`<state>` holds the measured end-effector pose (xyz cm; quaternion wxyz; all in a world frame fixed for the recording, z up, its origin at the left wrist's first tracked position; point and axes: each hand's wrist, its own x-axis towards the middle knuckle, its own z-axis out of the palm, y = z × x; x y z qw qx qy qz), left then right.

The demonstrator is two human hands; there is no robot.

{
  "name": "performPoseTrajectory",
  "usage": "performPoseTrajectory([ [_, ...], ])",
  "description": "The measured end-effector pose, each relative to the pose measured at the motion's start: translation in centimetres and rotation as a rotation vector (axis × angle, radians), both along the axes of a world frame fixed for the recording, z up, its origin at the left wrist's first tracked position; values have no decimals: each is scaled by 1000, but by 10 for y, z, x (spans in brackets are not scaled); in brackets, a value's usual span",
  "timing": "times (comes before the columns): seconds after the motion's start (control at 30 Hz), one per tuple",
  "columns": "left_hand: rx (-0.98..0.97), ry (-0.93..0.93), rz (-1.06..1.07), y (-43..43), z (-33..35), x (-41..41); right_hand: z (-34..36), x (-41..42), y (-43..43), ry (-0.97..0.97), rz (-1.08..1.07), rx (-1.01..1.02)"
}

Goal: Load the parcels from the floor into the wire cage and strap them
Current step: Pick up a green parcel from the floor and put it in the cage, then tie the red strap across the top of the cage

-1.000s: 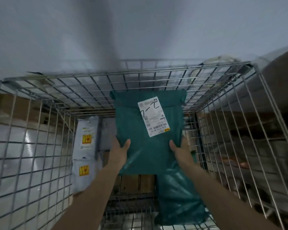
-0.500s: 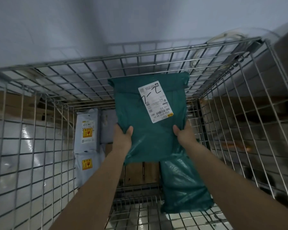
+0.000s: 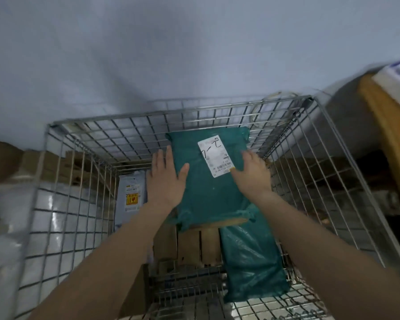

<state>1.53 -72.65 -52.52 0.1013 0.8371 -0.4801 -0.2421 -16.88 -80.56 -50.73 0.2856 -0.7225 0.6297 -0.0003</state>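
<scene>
A teal plastic parcel [image 3: 208, 195] with a white shipping label [image 3: 215, 155] lies deep in the wire cage [image 3: 79, 172], against its far wall. My left hand [image 3: 165, 179] lies flat with straight fingers on the parcel's left edge. Over on the parcel's right side, my right hand [image 3: 252, 174] presses beside the label, fingers extended. A second teal parcel [image 3: 252, 259] lies lower, toward the cage's front right. Brown cardboard boxes [image 3: 194, 245] sit beneath the top parcel.
A grey mailer bag with a yellow sticker [image 3: 131, 195] stands against the cage's left wall. A pale wall rises behind the cage. Brown cartons [image 3: 388, 125] and a white box stand at the right, outside the mesh. White tiled floor shows through the left mesh.
Both hands lowered the teal parcel onto the stack and pushed it toward the far wall. They released its lower corners and now lie flat on top of it.
</scene>
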Motion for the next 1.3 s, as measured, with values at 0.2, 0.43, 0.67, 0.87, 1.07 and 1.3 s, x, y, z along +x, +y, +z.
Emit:
performPoseTrajectory([
  [0.2, -168, -174, -252, -18, 153, 27, 158, 16, -5, -8, 222, -172],
  [0.43, -497, -299, -367, -25, 358, 24, 357, 16, 10, -58, 225, -415],
  [0.67, -634, -365, -407, -7, 473, -2, 480, -5, 29, 127, 323, -616],
  [0.87, -657, -360, -388, 5, 496, -36, 509, -39, 36, 100, 307, -621],
  [1.07, -613, -295, -438, 11, 465, -94, 483, -77, 42, 5, 281, -522],
  [1.3, -503, -227, -554, 24, 390, -174, 399, -139, 81, -142, 204, -369],
])
